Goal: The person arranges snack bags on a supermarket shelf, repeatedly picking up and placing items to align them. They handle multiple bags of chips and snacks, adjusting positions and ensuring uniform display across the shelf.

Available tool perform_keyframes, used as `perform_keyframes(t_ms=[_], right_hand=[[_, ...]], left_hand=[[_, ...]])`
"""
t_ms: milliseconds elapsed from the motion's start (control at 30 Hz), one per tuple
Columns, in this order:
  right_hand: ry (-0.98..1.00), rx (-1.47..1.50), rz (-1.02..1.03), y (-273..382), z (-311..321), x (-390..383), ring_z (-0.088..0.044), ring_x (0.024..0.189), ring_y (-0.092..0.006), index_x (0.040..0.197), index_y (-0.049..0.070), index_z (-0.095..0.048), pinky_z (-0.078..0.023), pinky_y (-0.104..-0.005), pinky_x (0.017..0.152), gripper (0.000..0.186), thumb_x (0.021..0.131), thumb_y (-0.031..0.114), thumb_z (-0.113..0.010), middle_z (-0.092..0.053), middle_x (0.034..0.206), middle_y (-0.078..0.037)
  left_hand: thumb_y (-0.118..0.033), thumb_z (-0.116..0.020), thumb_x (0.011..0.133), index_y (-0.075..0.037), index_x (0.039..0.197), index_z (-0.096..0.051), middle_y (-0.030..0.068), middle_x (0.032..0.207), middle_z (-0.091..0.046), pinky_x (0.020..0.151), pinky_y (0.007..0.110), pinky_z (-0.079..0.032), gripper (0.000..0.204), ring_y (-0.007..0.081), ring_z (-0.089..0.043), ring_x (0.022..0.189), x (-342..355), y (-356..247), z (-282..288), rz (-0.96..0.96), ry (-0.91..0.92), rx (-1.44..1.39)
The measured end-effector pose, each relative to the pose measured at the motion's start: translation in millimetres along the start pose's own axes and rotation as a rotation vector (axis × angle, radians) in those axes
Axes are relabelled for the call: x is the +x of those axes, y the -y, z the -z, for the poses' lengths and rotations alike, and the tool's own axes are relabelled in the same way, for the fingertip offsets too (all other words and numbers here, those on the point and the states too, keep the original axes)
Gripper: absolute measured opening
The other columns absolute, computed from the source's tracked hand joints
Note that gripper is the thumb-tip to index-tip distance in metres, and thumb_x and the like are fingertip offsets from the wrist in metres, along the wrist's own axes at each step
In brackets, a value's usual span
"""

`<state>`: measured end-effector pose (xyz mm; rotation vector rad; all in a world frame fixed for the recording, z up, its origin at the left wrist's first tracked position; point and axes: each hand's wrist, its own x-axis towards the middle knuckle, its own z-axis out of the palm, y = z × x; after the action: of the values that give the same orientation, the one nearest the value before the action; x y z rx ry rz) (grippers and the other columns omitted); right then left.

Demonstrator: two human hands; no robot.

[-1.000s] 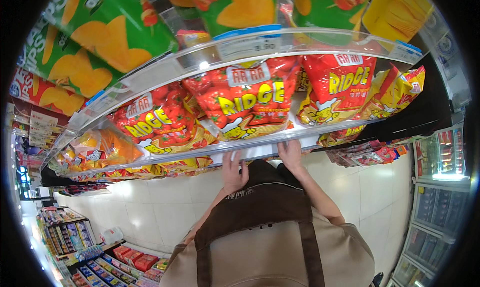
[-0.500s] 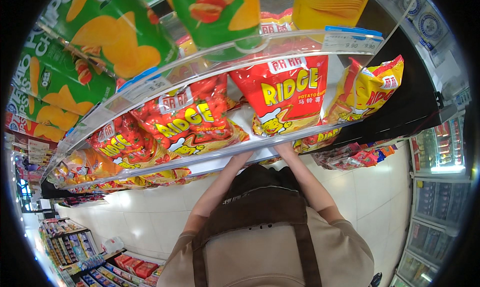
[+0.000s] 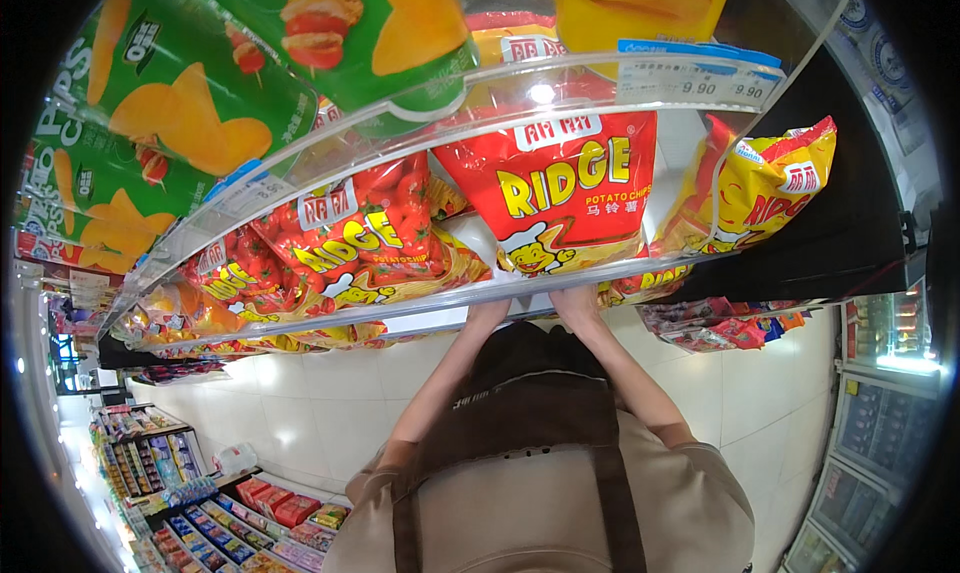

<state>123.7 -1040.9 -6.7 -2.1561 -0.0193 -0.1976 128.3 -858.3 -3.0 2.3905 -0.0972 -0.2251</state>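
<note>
Left hand (image 3: 489, 314) and right hand (image 3: 575, 303) reach beneath the shelf edge (image 3: 540, 282); grip hidden, cannot tell. Lower bag (image 3: 650, 282) just beside right hand. Step, judged: two-handed reach; next move calls for edge clearance.

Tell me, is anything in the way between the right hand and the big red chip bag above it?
Yes: the shelf's front edge runs between the right hand below and the red chip bag above. The hand's far end is hidden there, so I can't tell what it touches.
</note>
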Motion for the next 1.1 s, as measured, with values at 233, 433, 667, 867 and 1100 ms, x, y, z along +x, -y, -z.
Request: perform_keyframes(t_ms=[233,433,667,867,1100], right_hand=[[-0.113,0.004,0.063,25.0,6.6,-7.6,-0.061,0.080,-0.0428,0.095,-0.006,-0.064,-0.047,-0.0492,0.075,0.022,0.082,0.011,-0.065,-0.065,0.082,-0.024],[-0.043,0.070,-0.133,24.3,1.5,-22.7,-0.061,0.081,-0.0356,0.110,-0.005,-0.060,-0.048,-0.0441,0.074,0.033,0.087,0.018,-0.065,-0.063,0.091,-0.023],[-0.117,0.241,-0.103,51.4,1.4,-54.4,-0.060,0.088,-0.0110,0.135,-0.008,-0.044,-0.049,-0.0252,0.076,0.053,0.091,0.012,-0.066,-0.065,0.112,-0.013],[-0.082,0.386,-0.177,59.7,-7.5,-86.2,-0.059,0.112,-0.0187,0.146,-0.005,-0.031,-0.050,-0.0311,0.093,0.068,0.088,0.001,-0.066,-0.058,0.125,-0.015],[-0.072,0.435,-0.191,89.1,-17.7,-107.4,-0.061,0.106,-0.0180,0.144,-0.001,-0.036,-0.051,-0.0307,0.089,0.070,0.083,-0.001,-0.069,-0.061,0.121,-0.013]], left_hand=[[-0.022,-0.060,0.089,0.001,0.113,-0.062,0.0258,0.113,-0.063,0.092,0.047,-0.045,0.034,0.0443,-0.058,0.106,-14.0,11.3,4.8,-0.118,-0.176,-0.058],[-0.022,-0.067,0.088,0.004,0.114,-0.060,0.0214,0.095,-0.067,0.079,0.042,-0.049,0.038,0.0307,-0.065,0.082,-21.8,8.1,16.5,-0.068,-0.143,-0.181],[-0.022,-0.073,0.085,0.004,0.119,-0.058,0.0162,0.094,-0.067,0.069,0.033,-0.051,0.046,0.0221,-0.064,0.075,-49.1,4.8,47.7,-0.010,0.002,-0.242],[-0.015,-0.075,0.082,0.004,0.133,-0.048,0.0188,0.110,-0.063,0.073,0.035,-0.053,0.061,0.0237,-0.065,0.088,-76.4,12.4,64.0,-0.133,-0.031,-0.406],[-0.009,-0.075,0.080,-0.005,0.142,-0.044,0.0131,0.129,-0.054,0.079,0.031,-0.052,0.069,0.0224,-0.059,0.104,-109.1,21.5,92.0,-0.094,0.051,-0.483]])
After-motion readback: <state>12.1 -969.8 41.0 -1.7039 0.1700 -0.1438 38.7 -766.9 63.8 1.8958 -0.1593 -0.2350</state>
